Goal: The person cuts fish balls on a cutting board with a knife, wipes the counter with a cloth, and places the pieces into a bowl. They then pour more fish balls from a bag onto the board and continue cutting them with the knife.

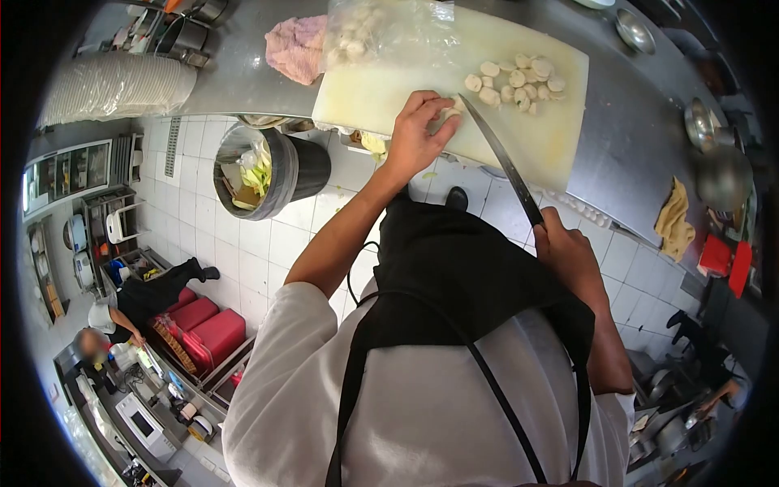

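My left hand is at the front part of the pale cutting board, its fingers curled around a small whitish piece. My right hand is wrapped round the handle of a long dark knife. The knife's tip lies beside the piece at my left fingertips. Further right on the board sits a loose group of round whitish pieces. A clear plastic bag with more pale pieces inside rests on the board's back left.
A pink cloth lies left of the board, a yellow cloth at the counter's right. Metal bowls stand at the back right. Below the counter is a lined bin with scraps. Another person is at the far left, one more at the right.
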The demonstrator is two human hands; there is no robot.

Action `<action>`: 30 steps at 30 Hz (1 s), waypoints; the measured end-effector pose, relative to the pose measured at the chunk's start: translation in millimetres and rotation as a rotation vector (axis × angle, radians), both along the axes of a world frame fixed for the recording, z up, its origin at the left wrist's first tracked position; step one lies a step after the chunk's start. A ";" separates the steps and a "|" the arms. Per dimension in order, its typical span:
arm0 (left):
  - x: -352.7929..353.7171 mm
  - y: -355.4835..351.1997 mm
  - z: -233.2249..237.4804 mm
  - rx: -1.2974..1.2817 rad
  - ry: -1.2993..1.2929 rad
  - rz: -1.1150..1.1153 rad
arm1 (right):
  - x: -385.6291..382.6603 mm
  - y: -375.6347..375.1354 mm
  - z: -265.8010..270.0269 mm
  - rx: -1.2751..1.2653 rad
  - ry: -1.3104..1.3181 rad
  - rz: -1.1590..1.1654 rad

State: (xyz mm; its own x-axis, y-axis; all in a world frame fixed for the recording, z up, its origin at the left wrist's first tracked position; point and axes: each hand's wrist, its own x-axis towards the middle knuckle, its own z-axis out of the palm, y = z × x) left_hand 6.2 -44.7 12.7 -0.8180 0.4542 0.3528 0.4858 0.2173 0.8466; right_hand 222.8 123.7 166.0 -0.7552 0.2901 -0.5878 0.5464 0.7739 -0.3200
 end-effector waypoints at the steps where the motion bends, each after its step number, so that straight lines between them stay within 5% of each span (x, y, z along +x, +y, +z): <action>1: -1.3 0.5 -3.0 0.019 0.018 0.004 | -0.2 0.2 0.3 -0.001 0.003 0.005; 30: -7.9 -3.2 -10.0 0.011 0.099 -0.040 | -25.9 14.5 3.0 -0.012 -0.063 0.114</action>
